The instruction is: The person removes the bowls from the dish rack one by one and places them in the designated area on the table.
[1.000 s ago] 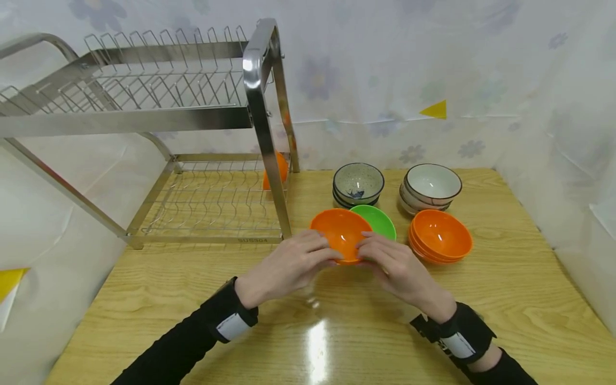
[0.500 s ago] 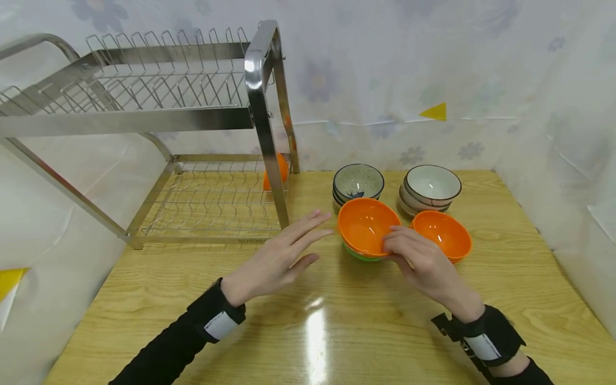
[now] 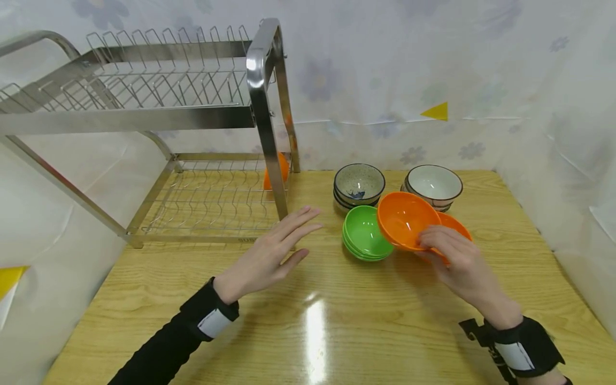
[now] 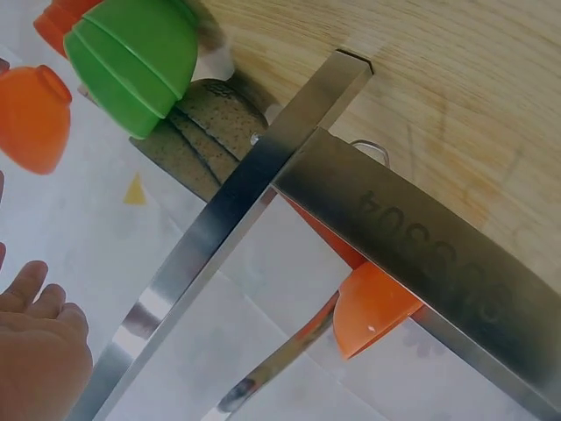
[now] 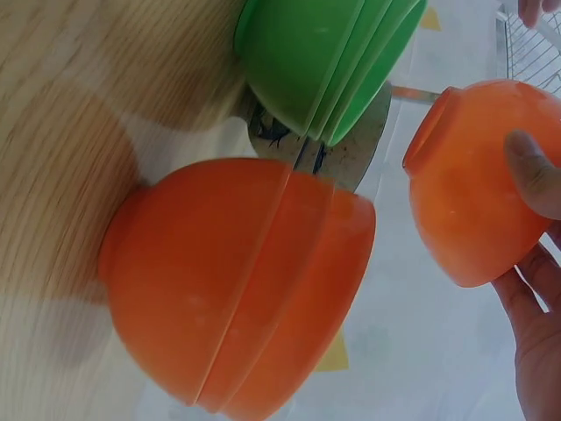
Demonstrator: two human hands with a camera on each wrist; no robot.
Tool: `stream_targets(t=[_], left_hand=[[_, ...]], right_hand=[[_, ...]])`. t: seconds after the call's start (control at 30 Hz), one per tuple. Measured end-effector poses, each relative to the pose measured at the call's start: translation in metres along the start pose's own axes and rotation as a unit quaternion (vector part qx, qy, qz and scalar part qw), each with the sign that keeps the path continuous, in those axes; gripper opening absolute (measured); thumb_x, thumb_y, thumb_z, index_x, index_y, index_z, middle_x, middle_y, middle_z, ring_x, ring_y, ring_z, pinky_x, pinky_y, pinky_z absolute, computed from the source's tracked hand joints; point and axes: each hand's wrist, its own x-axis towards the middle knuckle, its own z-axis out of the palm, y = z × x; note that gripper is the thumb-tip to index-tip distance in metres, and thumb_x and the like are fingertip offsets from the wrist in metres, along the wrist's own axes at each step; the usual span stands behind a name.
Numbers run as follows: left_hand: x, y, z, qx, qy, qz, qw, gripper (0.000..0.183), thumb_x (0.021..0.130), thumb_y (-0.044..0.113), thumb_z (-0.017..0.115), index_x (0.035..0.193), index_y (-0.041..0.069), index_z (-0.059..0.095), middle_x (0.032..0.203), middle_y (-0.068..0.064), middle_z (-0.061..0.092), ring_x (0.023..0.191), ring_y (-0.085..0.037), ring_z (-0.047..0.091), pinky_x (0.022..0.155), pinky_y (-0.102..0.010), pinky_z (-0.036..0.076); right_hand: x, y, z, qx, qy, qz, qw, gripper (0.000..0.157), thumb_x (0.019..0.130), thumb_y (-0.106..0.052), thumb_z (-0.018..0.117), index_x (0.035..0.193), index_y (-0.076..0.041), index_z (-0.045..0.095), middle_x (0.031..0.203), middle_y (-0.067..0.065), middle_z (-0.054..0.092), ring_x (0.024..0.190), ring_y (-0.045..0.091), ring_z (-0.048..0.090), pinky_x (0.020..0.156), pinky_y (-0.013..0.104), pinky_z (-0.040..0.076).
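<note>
My right hand pinches the near right rim of an orange bowl. That bowl is off the table, partly over a stack of orange bowls. In the right wrist view the thumb presses its outer wall, and a gap separates it from the stack. A stack of green bowls stands just left of it. My left hand, fingers straight and holding nothing, hovers over the table before the rack's right front corner. Another orange bowl stands on edge in the rack's lower tier, partly hidden by a post.
A two-tier steel dish rack fills the left side. Behind the green bowls stand speckled grey bowls; white bowls stand at the back right. A patterned sheet hangs behind the wooden table.
My left hand has let go of the orange bowl and drawn back left. My right hand has carried the bowl rightward from in front of the green bowls towards the orange stack.
</note>
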Motion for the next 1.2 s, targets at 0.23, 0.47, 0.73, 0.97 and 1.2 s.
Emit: stream_targets(t=[0.23,0.47,0.73,0.97,1.2], left_hand=[[0.0,-0.002,0.002,0.003,-0.006,-0.003,1.0,0.058,0.088,0.004,0.065,0.142,0.002,0.042,0.153,-0.015,0.03,0.141,-0.028,0.02,0.114,-0.044,0.025],[-0.002,-0.003,0.003,0.0,-0.008,-0.007,0.9999,0.059,0.089,0.004,0.065,0.142,0.003,0.041,0.152,-0.016,0.031,0.141,-0.028,0.019,0.115,-0.044,0.024],[-0.003,-0.005,0.005,0.005,-0.01,-0.009,0.9999,0.06,0.089,0.006,0.064,0.144,0.004,0.039,0.152,-0.016,0.033,0.141,-0.028,0.02,0.114,-0.046,0.024],[-0.002,-0.006,0.01,0.006,-0.008,0.001,1.0,0.058,0.089,0.006,0.065,0.141,0.001,0.042,0.149,-0.016,0.037,0.139,-0.031,0.024,0.114,-0.046,0.024],[0.0,-0.007,0.012,0.008,-0.015,0.005,0.9998,0.056,0.089,0.006,0.064,0.141,0.0,0.042,0.149,-0.016,0.037,0.14,-0.031,0.024,0.115,-0.046,0.024]], right_hand=[[-0.011,0.005,-0.008,-0.017,-0.009,0.021,1.0,0.042,0.101,-0.033,0.044,0.083,-0.001,0.064,0.089,0.008,0.066,0.089,0.025,0.06,0.1,0.013,0.035],[-0.02,0.006,-0.009,-0.02,-0.014,0.043,0.999,0.045,0.101,-0.037,0.043,0.083,-0.001,0.063,0.088,0.007,0.066,0.088,0.023,0.059,0.099,0.011,0.035],[-0.024,0.007,-0.009,-0.02,-0.008,0.048,0.999,0.046,0.101,-0.039,0.044,0.081,-0.002,0.063,0.085,0.005,0.066,0.085,0.022,0.059,0.095,0.011,0.037],[-0.031,0.004,-0.011,-0.02,-0.015,0.067,0.997,0.051,0.1,-0.044,0.041,0.082,-0.002,0.064,0.084,0.004,0.066,0.087,0.022,0.06,0.1,0.007,0.033],[-0.034,0.001,-0.011,-0.013,0.0,0.061,0.998,0.051,0.1,-0.042,0.043,0.079,-0.001,0.064,0.081,0.004,0.065,0.084,0.023,0.06,0.104,0.013,0.034]])
